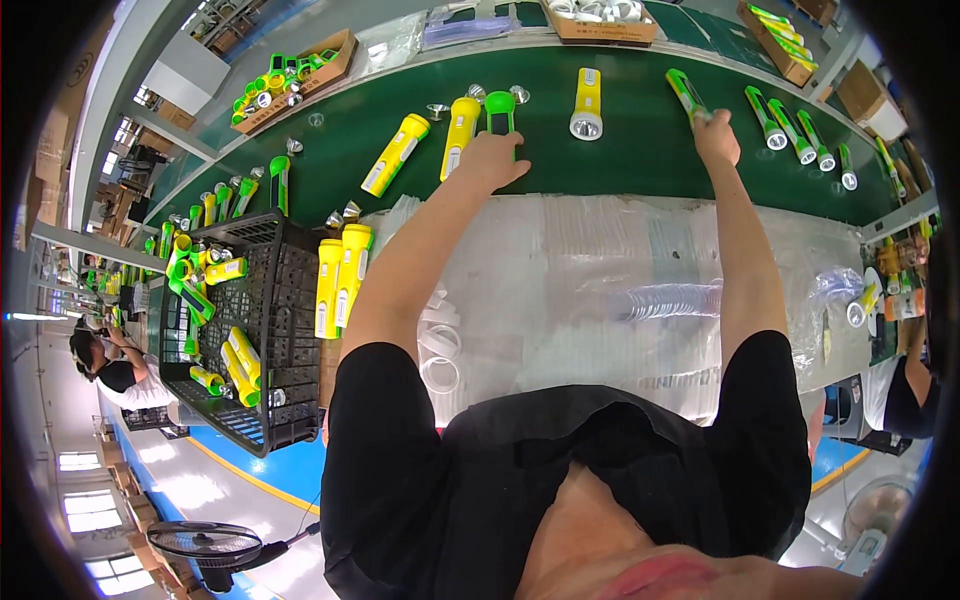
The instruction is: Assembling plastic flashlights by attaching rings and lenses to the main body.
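My left hand [493, 160] is wrapped round the lower part of a green flashlight [500, 108] over the green belt. Close beside it lies a yellow flashlight [460, 135], and another yellow flashlight [397, 155] slants farther left. To the right, my right hand [717, 138] grips the near end of a green-and-white flashlight [684, 90], which tilts away to the upper left. Between my hands, a yellow flashlight [587, 105] rests with its silver lens end toward me. Small silver reflector cups [437, 112] sit near the left group.
A black crate [290, 330] of flashlights stands at left. Two yellow flashlights [352, 270] lie next to it. Clear plastic lens stacks [670, 300] and white rings [440, 350] lie before me. Cartons [600, 30] line the belt's far side. More green flashlights [765, 118] lie at right.
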Demonstrator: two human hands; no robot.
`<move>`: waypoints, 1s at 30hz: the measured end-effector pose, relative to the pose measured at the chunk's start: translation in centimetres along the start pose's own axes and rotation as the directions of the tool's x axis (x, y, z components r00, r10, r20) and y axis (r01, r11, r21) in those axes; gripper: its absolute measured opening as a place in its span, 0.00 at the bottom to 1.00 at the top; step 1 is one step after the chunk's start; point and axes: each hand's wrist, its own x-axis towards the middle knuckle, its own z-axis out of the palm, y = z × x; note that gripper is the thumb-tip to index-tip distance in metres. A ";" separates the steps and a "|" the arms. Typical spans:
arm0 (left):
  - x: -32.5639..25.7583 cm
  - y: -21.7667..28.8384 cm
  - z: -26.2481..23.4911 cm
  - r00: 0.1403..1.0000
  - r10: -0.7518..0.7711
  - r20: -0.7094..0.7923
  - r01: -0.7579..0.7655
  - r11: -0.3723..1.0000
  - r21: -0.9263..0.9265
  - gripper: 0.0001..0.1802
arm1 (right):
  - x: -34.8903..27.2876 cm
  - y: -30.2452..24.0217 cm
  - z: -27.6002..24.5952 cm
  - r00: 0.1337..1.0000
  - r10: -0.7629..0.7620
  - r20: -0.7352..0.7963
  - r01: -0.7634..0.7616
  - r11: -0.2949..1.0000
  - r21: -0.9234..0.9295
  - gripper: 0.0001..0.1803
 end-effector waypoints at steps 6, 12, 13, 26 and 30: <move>-5.6 2.9 -1.7 0.978 0.105 -0.181 -0.176 0.880 -0.441 0.22 | -8.1 -5.7 -3.9 0.863 -0.401 0.309 0.323 0.906 0.274 0.26; -17.3 9.4 -1.9 0.850 0.446 -0.281 -0.527 0.716 -0.459 0.26 | -22.6 -10.7 -10.2 0.552 -0.312 0.773 -0.613 0.477 0.630 0.34; -18.8 10.1 -1.7 0.875 0.411 -0.256 -0.479 0.653 -0.587 0.28 | -24.4 -10.5 -11.5 0.578 -0.311 0.754 -0.661 0.364 0.656 0.31; -21.0 12.0 -0.2 0.893 0.449 -0.004 0.210 -0.425 -0.880 0.35 | -35.9 -7.2 -19.9 0.239 -0.666 0.707 -0.665 0.418 0.619 0.35; -24.4 12.2 -2.3 0.974 0.176 -0.142 -0.126 -0.100 -0.987 0.21 | -36.9 -8.3 -22.1 0.381 -0.586 0.715 -0.585 0.446 0.678 0.32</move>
